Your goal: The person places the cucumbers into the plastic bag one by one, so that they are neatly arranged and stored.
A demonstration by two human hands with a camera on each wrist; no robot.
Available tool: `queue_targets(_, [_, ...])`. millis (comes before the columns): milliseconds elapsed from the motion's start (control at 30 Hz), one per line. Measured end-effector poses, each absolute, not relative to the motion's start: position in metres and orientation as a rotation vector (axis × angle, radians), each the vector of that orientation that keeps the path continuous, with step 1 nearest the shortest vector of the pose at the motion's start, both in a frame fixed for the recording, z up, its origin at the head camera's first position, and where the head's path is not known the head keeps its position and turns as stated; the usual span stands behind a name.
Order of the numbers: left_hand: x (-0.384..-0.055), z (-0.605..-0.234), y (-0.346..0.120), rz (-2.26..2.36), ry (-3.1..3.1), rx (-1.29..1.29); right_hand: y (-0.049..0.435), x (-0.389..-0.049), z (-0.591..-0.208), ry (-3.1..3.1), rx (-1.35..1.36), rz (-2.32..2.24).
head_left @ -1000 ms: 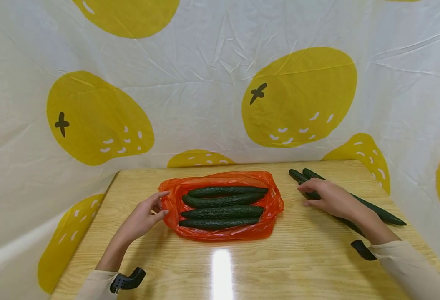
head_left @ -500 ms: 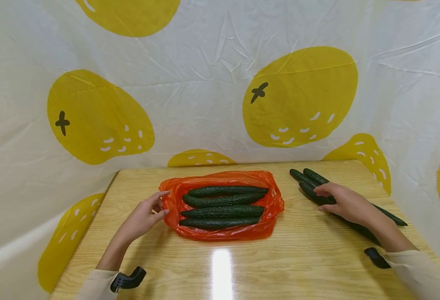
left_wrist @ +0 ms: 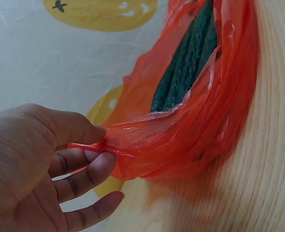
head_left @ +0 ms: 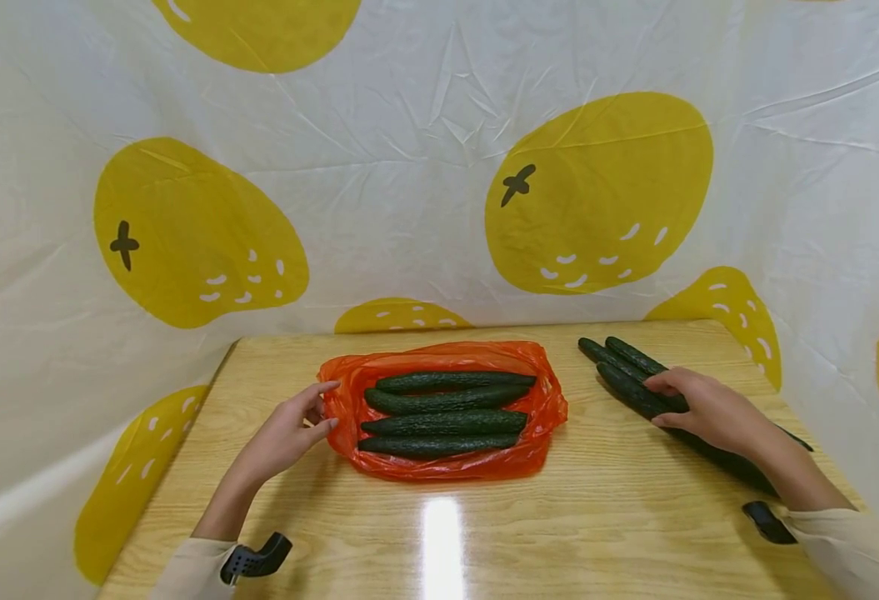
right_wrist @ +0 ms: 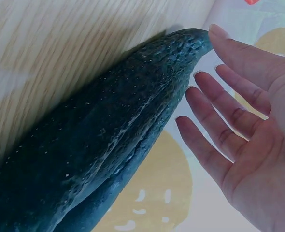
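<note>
Framing the near edge of the table (head_left: 596, 521), two beige sleeves are bearing black wrist devices (head_left: 767, 523). Ahead of them, the right hand (head_left: 712, 412) is hovering just over the nearest loose cucumber (head_left: 630, 394), fingers spread and grasping nothing; whether the thumb is touching the skin cannot be told. That cucumber is lying on the table under and ahead of this hand, its long axis slanting from near right to far left, roughly in line with the right forearm, so the fingers are pointing along it rather than across. The left hand (head_left: 289, 437) is staying well apart from it, pinching the left end of the red bag (head_left: 446, 469) between thumb and fingers. The bag is sitting to the left of the loose cucumber, its crumpled right side standing between the right hand and the four cucumbers (head_left: 446, 404) inside, which are running side to side. Two more loose cucumbers (head_left: 637, 358) are crowding the far side of the nearest one, partly hidden by the right hand. Beyond everything, a pale cloth (head_left: 409, 208) with yellow fruit prints (head_left: 600, 196) is hanging behind the table
</note>
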State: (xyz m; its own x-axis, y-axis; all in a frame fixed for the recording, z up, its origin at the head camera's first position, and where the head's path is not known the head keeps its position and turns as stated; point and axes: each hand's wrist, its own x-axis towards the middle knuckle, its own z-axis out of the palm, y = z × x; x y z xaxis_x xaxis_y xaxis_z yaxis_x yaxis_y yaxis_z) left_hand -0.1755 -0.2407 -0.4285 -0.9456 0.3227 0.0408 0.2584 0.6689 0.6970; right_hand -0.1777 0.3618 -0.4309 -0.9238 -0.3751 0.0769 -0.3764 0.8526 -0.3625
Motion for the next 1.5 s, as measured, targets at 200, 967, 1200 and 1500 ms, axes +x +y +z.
queue_targets(200, [-0.176,-0.430,-0.242,1.153,2.785,0.484,0.367,-0.174,-0.433,-3.027,0.606,0.597])
queue_targets(967, [-0.175,-0.431,-0.243,1.153,2.790,0.478,0.378,-0.171,-0.440,-3.118,0.539,0.691])
queue_targets(1200, [-0.176,-0.432,-0.244,1.150,2.794,0.477,0.379,-0.173,-0.440,-3.128,0.559,0.672])
queue_targets(1500, [-0.177,-0.432,-0.243,1.137,2.803,0.487,0.381,-0.173,-0.439,-3.083,0.625,0.660])
